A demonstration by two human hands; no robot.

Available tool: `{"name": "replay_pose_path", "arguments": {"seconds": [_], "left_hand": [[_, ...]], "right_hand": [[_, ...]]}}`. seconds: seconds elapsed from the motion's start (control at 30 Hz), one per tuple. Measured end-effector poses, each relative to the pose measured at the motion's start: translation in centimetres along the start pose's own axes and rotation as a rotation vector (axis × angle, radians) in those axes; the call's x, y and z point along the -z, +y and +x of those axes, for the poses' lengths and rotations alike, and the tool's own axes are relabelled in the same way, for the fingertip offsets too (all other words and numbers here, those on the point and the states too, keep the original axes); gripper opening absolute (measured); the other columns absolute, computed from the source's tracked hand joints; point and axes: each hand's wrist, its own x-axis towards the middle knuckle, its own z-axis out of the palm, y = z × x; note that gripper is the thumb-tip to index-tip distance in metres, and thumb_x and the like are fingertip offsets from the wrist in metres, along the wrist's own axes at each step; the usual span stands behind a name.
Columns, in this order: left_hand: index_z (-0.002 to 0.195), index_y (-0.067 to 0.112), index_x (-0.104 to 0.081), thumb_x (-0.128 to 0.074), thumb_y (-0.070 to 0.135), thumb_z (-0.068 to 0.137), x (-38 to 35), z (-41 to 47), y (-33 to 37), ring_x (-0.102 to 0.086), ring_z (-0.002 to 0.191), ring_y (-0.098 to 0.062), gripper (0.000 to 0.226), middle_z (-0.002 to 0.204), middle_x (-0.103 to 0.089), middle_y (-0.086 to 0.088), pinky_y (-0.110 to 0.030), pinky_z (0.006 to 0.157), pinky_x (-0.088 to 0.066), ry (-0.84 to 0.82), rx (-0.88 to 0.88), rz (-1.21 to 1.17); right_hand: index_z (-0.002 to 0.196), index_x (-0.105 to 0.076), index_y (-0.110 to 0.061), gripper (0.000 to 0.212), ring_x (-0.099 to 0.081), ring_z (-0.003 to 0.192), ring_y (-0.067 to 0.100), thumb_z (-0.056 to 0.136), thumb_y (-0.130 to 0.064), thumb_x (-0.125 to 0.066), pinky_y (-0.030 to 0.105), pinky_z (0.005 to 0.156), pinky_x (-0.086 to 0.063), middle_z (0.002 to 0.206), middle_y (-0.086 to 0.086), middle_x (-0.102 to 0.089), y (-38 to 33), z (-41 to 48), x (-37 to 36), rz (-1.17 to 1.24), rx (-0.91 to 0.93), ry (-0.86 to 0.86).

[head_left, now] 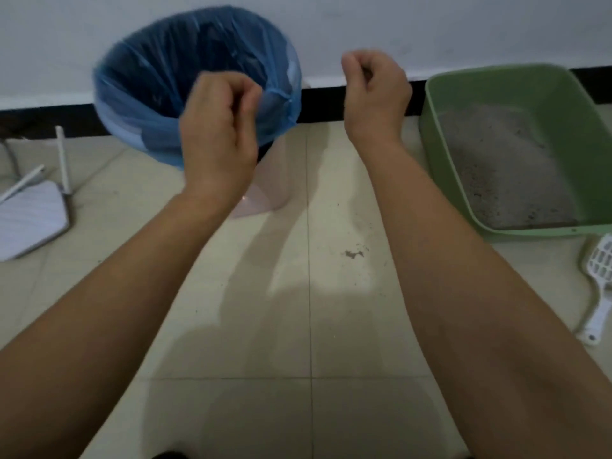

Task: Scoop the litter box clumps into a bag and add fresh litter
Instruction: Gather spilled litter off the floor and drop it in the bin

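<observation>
Litter box: green, on the floor at its far right, short end against the black baseboard. Its long axis runs from the wall toward you, and its right side is cut off by the frame. Grey litter lies inside, banked up toward the far end.

White scoop: flat on the floor just beside the box's near edge, slotted head toward the box, handle pointing back at you, head partly cut off.

Your right hand is raised left of the box, clear of it. Fingers are curled in, thumb against forefinger, nothing visible in them.

Your left hand is in front of the blue bag, fingers curled and motion-blurred. You cannot tell whether it pinches the bag's rim.

The bag lines a pale bin at the far left-centre, mouth open and tipped toward you.

Open tile lies between bin and box, with a few spilled crumbs.

White device with antennas is at the left edge.
</observation>
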Motion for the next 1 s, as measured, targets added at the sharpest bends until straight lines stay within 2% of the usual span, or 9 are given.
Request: {"name": "replay_pose_path", "arguments": {"seconds": [0.13, 0.23, 0.3, 0.4, 0.5, 0.6, 0.73, 0.9, 1.0], "left_hand": [[0.097, 0.016, -0.06, -0.044, 0.025, 0.101, 3.6, 3.9, -3.7, -0.049, 0.08, 0.0, 0.018, 0.093, -0.056, 0.002, -0.009, 0.078, -0.032, -0.005, 0.167, 0.16], [0.11, 0.01, -0.067, -0.05, 0.02, 0.097, 5.4, 5.1, -6.9, -0.062, 0.103, -0.017, 0.024, 0.111, -0.068, -0.005, -0.021, 0.092, -0.04, -0.118, 0.335, 0.31], [0.12, 0.012, -0.065, -0.057, 0.013, 0.092, 6.3, 4.9, -7.7, -0.063, 0.109, -0.023, 0.029, 0.118, -0.068, -0.007, -0.028, 0.098, -0.044, -0.245, 0.415, 0.333], [0.118, 0.015, -0.066, -0.065, 0.024, 0.092, 6.8, 4.3, -7.8, -0.066, 0.101, -0.019, 0.028, 0.109, -0.071, -0.002, -0.033, 0.095, -0.051, -0.281, 0.454, 0.302], [0.109, 0.02, -0.072, -0.054, 0.024, 0.096, 6.3, 3.8, -7.3, -0.065, 0.102, -0.022, 0.023, 0.111, -0.072, -0.001, -0.036, 0.091, -0.051, -0.283, 0.427, 0.356], [0.122, 0.021, -0.068, -0.046, 0.014, 0.096, 4.9, 2.9, -6.6, -0.062, 0.113, -0.023, 0.034, 0.124, -0.067, 0.0, -0.04, 0.101, -0.047, -0.278, 0.399, 0.31], [0.118, 0.017, -0.066, -0.052, 0.03, 0.094, 2.8, 1.4, -4.2, -0.064, 0.104, -0.018, 0.03, 0.107, -0.072, 0.003, -0.046, 0.098, -0.047, -0.151, 0.267, 0.163], [0.101, 0.008, -0.068, -0.054, 0.014, 0.091, 0.4, -1.9, -1.3, -0.057, 0.093, -0.024, 0.018, 0.1, -0.066, -0.008, -0.033, 0.082, -0.044, -0.038, -0.023, 0.145], [0.104, 0.004, -0.066, -0.055, 0.006, 0.09, -1.7, -5.6, -0.5, -0.053, 0.094, -0.022, 0.017, 0.099, -0.062, -0.01, -0.02, 0.083, -0.036, -0.126, 0.01, 0.06]], "right_hand": [[0.092, -0.073, -0.01, 0.017, -0.062, 0.078, 0.004, 0.096, -0.02, -0.059, 0.011, 0.075, -0.048, 0.083, -0.008, -0.068, -5.8, 0.4, -3.9, -0.011, 0.203, -0.214], [0.099, -0.075, -0.005, 0.022, -0.067, 0.097, 0.02, 0.093, -0.007, -0.054, 0.033, 0.086, -0.053, 0.105, 0.008, -0.074, -7.1, -0.2, -6.3, -0.375, 0.351, -0.588], [0.098, -0.075, -0.014, 0.023, -0.065, 0.1, 0.019, 0.096, -0.01, -0.053, 0.037, 0.09, -0.053, 0.109, 0.002, -0.072, -7.3, -0.5, -6.7, -0.493, 0.365, -0.703], [0.091, -0.076, -0.011, 0.025, -0.066, 0.091, 0.016, 0.098, -0.022, -0.054, 0.036, 0.087, -0.054, 0.098, 0.0, -0.075, -7.6, -0.7, -6.4, -0.408, 0.331, -0.629], [0.113, -0.074, -0.019, 0.026, -0.064, 0.107, 0.011, 0.098, -0.016, -0.054, 0.03, 0.097, -0.051, 0.117, -0.004, -0.072, -7.4, -1.0, -5.4, -0.322, 0.287, -0.582], [0.133, -0.063, -0.021, 0.04, -0.055, 0.126, 0.015, 0.099, -0.007, -0.047, 0.031, 0.109, -0.043, 0.136, -0.003, -0.061, -6.6, -2.0, -4.0, -0.292, 0.298, -0.645], [0.134, -0.06, -0.015, 0.036, -0.055, 0.12, 0.017, 0.099, -0.02, -0.052, 0.027, 0.103, -0.043, 0.129, 0.004, -0.062, -4.4, -3.7, -1.9, -0.252, 0.381, -0.472], [0.14, -0.053, -0.017, 0.039, -0.056, 0.112, 0.011, 0.101, -0.023, -0.05, 0.023, 0.095, -0.043, 0.129, 0.002, -0.059, 1.4, -6.1, 1.8, -0.302, 0.128, -0.43], [0.138, -0.054, -0.016, 0.038, -0.056, 0.101, 0.009, 0.102, -0.025, -0.05, 0.023, 0.088, -0.041, 0.125, 0.003, -0.061, 6.3, -8.9, 4.4, -0.371, -0.071, -0.405]]}}
